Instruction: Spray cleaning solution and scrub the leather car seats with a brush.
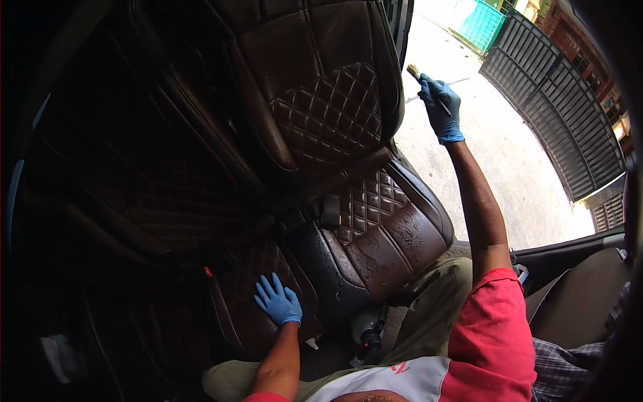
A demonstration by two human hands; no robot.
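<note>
My left hand [279, 301], in a blue glove, rests with its fingers spread on the dark brown leather seat cushion [251, 321] at lower centre. Raised at the upper right, my right hand [442, 108], also gloved in blue, is closed around a small brush [414, 71] with pale bristles pointing up and left. Behind it shows the bright pavement outside the car. Between my hands lies another brown seat cushion [397, 246], quilted towards its back and wet with drops. Its quilted seat backrest [331, 110] rises above it.
A seat belt buckle [330, 212] stands between the cushions. On the floor near my legs is a spray bottle [365, 329]. The open doorway shows concrete ground [497, 176] and a dark metal gate [552, 100]. Plaid cloth [562, 362] lies at the lower right.
</note>
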